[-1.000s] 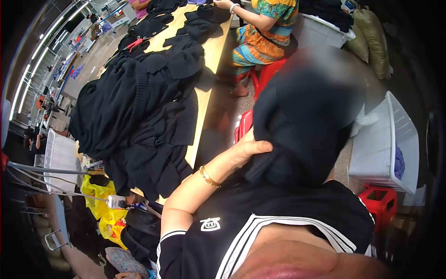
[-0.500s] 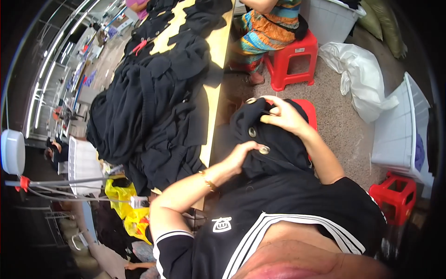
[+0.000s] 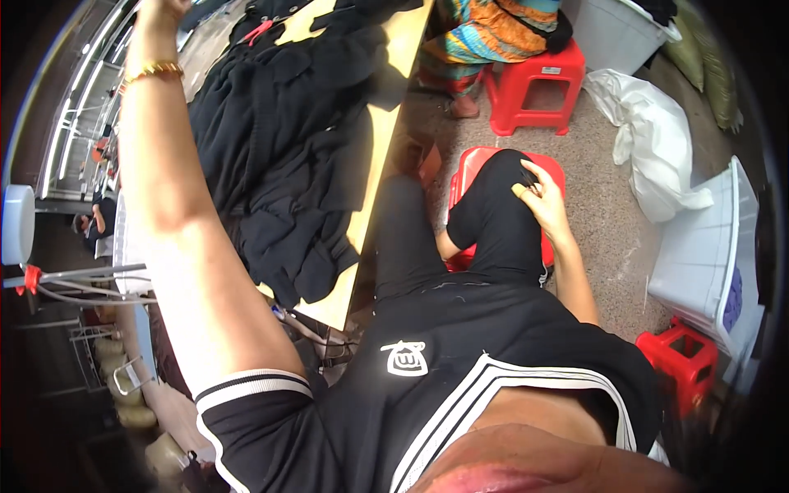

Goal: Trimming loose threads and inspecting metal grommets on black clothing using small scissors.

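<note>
My left arm stretches far out to the upper left, past the table's far side. At the top edge my left hand (image 3: 164, 6) is cut off by the picture, its fingers mostly out of sight, with dark cloth close by. Over my knee my right hand (image 3: 539, 201) is held with bent fingers around a small dark object (image 3: 530, 180), too small to name. A heap of black garments (image 3: 288, 123) covers much of the pale wooden table (image 3: 380, 152) at my left. Some garments show small round metal eyelets.
A red stool (image 3: 552, 168) shows beside my legs. Another red stool (image 3: 526, 99) holds a seated person in patterned trousers (image 3: 497, 31). To the right lie a white sack (image 3: 649, 140), a pale plastic bin (image 3: 694, 246) and a small red stool (image 3: 682, 361). A red item (image 3: 260, 31) lies among the garments.
The black garment with eyelets has left my lap and both hands' grasp there. My left arm has swung out to the upper left; my right hand has settled near my knee.
</note>
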A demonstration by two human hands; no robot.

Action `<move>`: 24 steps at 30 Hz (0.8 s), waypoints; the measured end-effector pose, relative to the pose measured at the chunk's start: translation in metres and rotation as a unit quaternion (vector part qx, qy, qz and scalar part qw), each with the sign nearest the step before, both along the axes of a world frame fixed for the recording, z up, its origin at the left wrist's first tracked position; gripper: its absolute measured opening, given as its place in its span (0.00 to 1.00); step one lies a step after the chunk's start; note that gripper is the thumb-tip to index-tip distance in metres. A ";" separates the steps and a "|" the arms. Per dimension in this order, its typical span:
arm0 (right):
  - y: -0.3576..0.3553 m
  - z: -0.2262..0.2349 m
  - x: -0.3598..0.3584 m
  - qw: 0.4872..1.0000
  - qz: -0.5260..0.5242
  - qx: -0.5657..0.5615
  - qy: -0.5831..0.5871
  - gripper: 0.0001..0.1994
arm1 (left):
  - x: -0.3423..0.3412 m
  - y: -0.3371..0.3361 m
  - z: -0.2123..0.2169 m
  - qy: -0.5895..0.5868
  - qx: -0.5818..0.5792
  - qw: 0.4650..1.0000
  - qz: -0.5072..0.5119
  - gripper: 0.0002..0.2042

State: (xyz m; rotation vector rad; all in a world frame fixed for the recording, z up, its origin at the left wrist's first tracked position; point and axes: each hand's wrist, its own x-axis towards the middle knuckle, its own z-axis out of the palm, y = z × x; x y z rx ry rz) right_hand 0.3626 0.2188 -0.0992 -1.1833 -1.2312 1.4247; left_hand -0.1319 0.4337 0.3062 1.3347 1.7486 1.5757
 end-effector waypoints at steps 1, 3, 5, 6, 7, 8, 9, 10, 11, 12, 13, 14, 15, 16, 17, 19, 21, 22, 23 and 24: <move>-0.001 -0.001 0.004 1.000 0.000 -0.004 -0.004 0.28 | -0.019 0.001 -0.010 0.003 -0.036 0.999 0.026 0.20; -0.001 -0.011 0.014 1.000 0.001 -0.007 -0.004 0.26 | -0.048 -0.020 -0.092 0.396 -0.050 0.910 0.114 0.21; -0.002 0.004 0.002 0.999 0.031 -0.003 -0.012 0.25 | -0.110 -0.065 -0.153 0.489 -0.178 0.854 -0.008 0.15; -0.001 -0.007 0.003 1.000 0.017 0.015 0.014 0.24 | -0.095 -0.078 -0.195 0.811 -0.105 0.571 -0.065 0.16; -0.001 -0.020 0.012 1.000 0.010 0.014 -0.004 0.23 | -0.052 -0.098 -0.227 0.730 -0.175 0.659 -0.048 0.24; 0.000 -0.025 0.009 0.999 0.024 0.021 -0.013 0.23 | -0.023 -0.122 -0.256 0.545 -0.230 0.782 0.196 0.33; -0.001 -0.021 0.002 1.000 0.021 0.020 0.009 0.22 | -0.001 -0.139 -0.257 0.545 -0.245 0.779 0.191 0.39; -0.002 -0.018 -0.006 0.999 0.032 0.020 0.011 0.22 | -0.010 -0.146 -0.266 0.585 -0.177 0.769 0.187 0.35; -0.004 -0.016 -0.012 0.999 0.044 0.016 0.008 0.21 | -0.012 -0.150 -0.264 0.571 -0.179 0.784 0.164 0.32; -0.005 -0.013 -0.018 0.998 0.053 0.015 0.025 0.20 | -0.016 -0.150 -0.261 0.555 -0.182 0.799 0.140 0.29; -0.004 -0.017 -0.025 0.997 0.065 0.020 0.048 0.20 | -0.025 -0.148 -0.259 0.574 -0.088 0.801 0.145 0.20; -0.004 -0.020 -0.032 0.994 0.088 0.022 0.069 0.20 | -0.040 -0.149 -0.248 0.547 -0.082 0.819 0.151 0.15; -0.007 -0.016 -0.037 0.994 0.088 0.013 0.066 0.19 | -0.040 -0.148 -0.227 0.488 -0.098 0.858 0.129 0.13; -0.008 -0.016 -0.038 0.993 0.095 0.027 0.058 0.19 | -0.045 -0.151 -0.211 0.378 -0.034 0.920 0.093 0.16; -0.010 -0.017 -0.038 0.993 0.099 0.036 0.049 0.19 | -0.034 -0.153 -0.193 0.309 0.055 0.948 0.060 0.19; -0.009 -0.019 -0.038 0.992 0.115 0.008 0.047 0.20 | -0.050 -0.166 -0.159 0.193 0.050 0.973 0.113 0.13; -0.009 -0.003 -0.041 0.991 0.115 -0.025 0.068 0.19 | -0.014 -0.214 -0.107 -0.026 0.135 0.985 0.103 0.09; -0.006 -0.003 -0.047 0.991 0.121 -0.027 0.057 0.19 | -0.038 -0.238 -0.096 -0.120 0.180 0.973 0.076 0.20; -0.003 -0.003 -0.054 0.991 0.123 -0.029 0.045 0.19 | -0.063 -0.266 -0.087 -0.101 0.190 0.977 0.010 0.17; 0.000 0.001 -0.057 0.991 0.120 -0.058 0.033 0.18 | -0.039 -0.289 -0.086 -0.115 0.208 0.971 0.033 0.14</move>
